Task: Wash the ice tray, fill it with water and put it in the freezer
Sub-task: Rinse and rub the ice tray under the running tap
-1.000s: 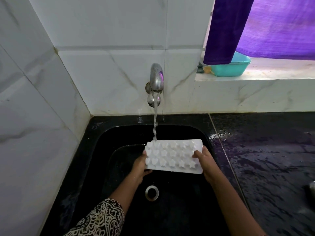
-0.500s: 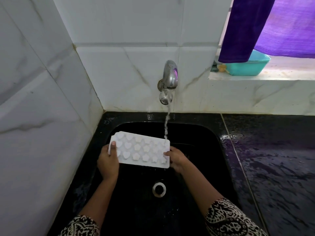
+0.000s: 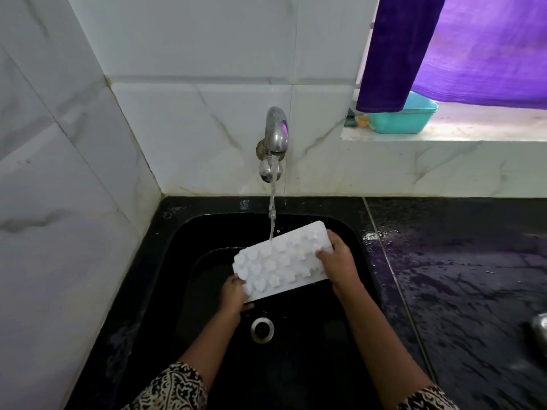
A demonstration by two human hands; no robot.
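A white ice tray with heart and star shaped cups is held over the black sink, tilted with its right end farther and higher. My left hand grips its near left corner from below. My right hand grips its right end, thumb on top. Water runs from the chrome tap on the back wall and its stream lands on the tray's far edge.
The drain lies below the tray. A wet black counter extends to the right, with a metal object at the frame's edge. A teal tub sits on the marble ledge under a purple cloth. White tiled walls close the left and back.
The tray moved back to the right under the stream and turned, its right end now farther away and raised. Both hands kept their hold.
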